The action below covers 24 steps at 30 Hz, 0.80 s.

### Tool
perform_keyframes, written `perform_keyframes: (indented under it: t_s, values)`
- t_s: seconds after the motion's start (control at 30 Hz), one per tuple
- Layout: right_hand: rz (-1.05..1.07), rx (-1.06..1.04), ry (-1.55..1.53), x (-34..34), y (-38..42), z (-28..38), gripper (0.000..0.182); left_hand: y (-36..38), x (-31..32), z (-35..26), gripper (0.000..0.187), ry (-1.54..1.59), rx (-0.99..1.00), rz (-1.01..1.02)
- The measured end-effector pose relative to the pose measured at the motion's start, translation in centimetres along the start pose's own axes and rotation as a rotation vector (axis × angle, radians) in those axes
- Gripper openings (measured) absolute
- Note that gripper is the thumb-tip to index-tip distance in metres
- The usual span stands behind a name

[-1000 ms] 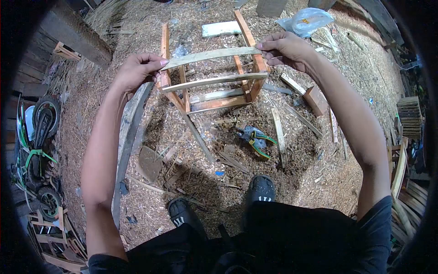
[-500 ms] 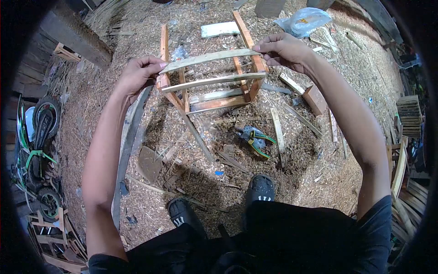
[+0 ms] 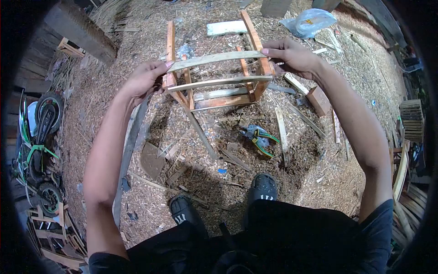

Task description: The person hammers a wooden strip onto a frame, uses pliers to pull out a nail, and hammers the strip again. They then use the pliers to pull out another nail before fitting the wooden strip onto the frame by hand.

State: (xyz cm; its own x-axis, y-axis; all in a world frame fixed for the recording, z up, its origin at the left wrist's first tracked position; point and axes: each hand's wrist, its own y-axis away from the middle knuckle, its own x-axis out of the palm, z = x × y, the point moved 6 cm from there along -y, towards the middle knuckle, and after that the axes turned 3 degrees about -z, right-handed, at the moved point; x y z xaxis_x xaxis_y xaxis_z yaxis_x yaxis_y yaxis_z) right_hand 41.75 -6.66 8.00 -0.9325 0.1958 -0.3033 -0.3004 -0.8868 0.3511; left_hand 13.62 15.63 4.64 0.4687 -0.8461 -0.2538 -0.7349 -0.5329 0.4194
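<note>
A pale wooden slat [image 3: 216, 58] lies across the top of a small wooden frame [image 3: 257, 89], spanning its two sides. My left hand [image 3: 145, 81] pinches the slat's left end between thumb and fingers at the frame's left side. At the opposite end, my right hand [image 3: 292, 57] is closed on the slat, partly hiding the frame's right side. Another slat [image 3: 219, 82] runs parallel along the near edge of the frame. Green-and-yellow handled pliers [image 3: 261, 140] rest on a small clear plastic bag on the floor, nearer to my feet.
Wood shavings cover the floor, with offcuts such as a brown wood block [image 3: 318, 101] scattered about. A plastic bag [image 3: 309, 23] and a white board [image 3: 226, 28] lie beyond the frame. A small motorbike [image 3: 42, 141] stands at far left; stacked wood [image 3: 411, 205] lies at right.
The whole view has shifted slightly, so everything appears a little further right. Both hands keep hold of the slat's ends, and the slat sits in nearly the same place on the frame.
</note>
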Motion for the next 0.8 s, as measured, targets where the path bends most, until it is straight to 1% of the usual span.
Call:
perform_keyframes:
  t_s: [0.03,0.1,0.17,0.23,0.3,0.37,0.4,0.43,0.5,0.53,0.57,0.63,0.67,0.73,0.8]
  values:
    - [0.006,-0.004,0.001,0.2,0.0,-0.3,0.042,0.0,-0.1,0.1,0.034,-0.05,0.017,-0.001]
    - [-0.045,-0.048,-0.075,0.5,0.8,-0.4,0.041,0.4,0.0,0.0,0.034,-0.018,0.026,0.002]
    - [-0.065,-0.055,-0.045,0.7,1.2,-0.7,0.04,1.3,0.3,-0.6,0.034,0.026,0.044,0.03]
    - [-0.069,-0.044,-0.058,1.2,2.2,-0.5,0.039,2.1,0.4,-1.1,0.033,0.019,0.052,0.005]
    - [-0.062,-0.041,-0.007,1.8,3.2,-0.5,0.04,2.5,0.5,-1.1,0.033,0.008,0.059,-0.016]
    - [-0.108,-0.018,-0.025,1.5,3.8,-1.4,0.039,2.7,0.8,-1.2,0.032,0.049,0.117,-0.048]
    - [-0.11,-0.03,-0.08,1.5,4.0,-1.7,0.043,3.0,1.2,-1.4,0.034,0.066,0.122,-0.061]
    - [-0.108,-0.028,-0.079,1.4,4.2,-1.8,0.043,2.8,1.1,-1.2,0.034,0.068,0.12,-0.061]
    - [-0.182,-0.046,-0.101,0.9,5.1,-1.6,0.047,2.2,1.8,-0.5,0.039,0.137,0.163,0.049]
    - [-0.162,-0.052,-0.059,0.7,5.4,-1.6,0.051,1.9,2.4,0.1,0.041,0.162,0.179,-0.023]
    - [-0.162,-0.049,-0.056,0.5,5.5,-1.8,0.051,1.5,2.5,0.6,0.041,0.165,0.179,-0.022]
    - [-0.173,0.042,-0.041,0.3,5.6,-2.7,0.052,1.1,2.7,1.0,0.045,0.27,0.128,0.033]
    - [-0.17,0.039,-0.04,0.4,5.3,-3.2,0.052,1.0,2.6,1.0,0.048,0.262,0.125,0.046]
    - [-0.256,-0.075,-0.16,0.2,5.0,-3.9,0.054,1.1,2.7,0.9,0.048,0.27,0.119,0.041]
    - [-0.249,-0.09,-0.162,0.1,5.0,-4.3,0.057,1.4,2.6,0.9,0.047,0.276,0.102,0.061]
